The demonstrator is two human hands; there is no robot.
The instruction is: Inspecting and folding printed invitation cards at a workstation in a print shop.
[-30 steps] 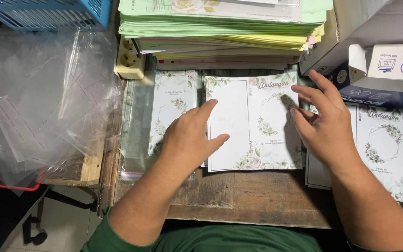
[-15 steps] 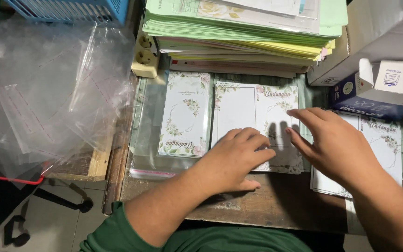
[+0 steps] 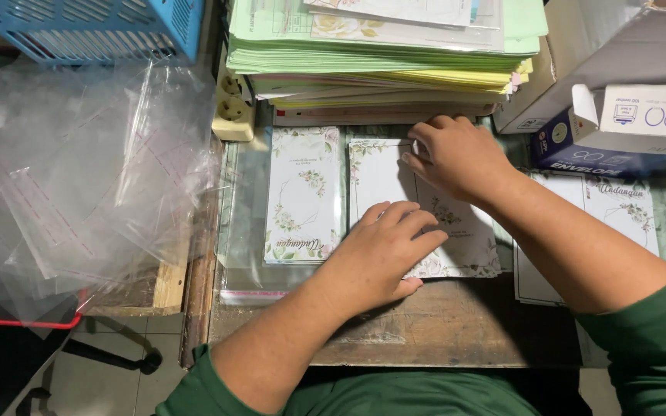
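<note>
A folded floral invitation card is seen at the centre of the frame, lying flat on the wooden counter. Its lower part is pressed down by the left hand, whose fingers are loosely curled and rest on the paper, gripping nothing. Its upper edge is touched by the right hand, fingers bent and close together, their tips on the card's top left portion; nothing is enclosed in them.

Just left of this card, a second floral card is seen inside a clear plastic sleeve with a red-striped adhesive strip at its lower end. To the right, partly covered by the right forearm, further floral cards are laid.

Along the upper edge, a tall stack of green and yellow paper sheets is noted, with a cream power strip at its left. A blue envelope box is located at upper right. Loose clear plastic bags are heaped at left, below a blue plastic basket.
</note>
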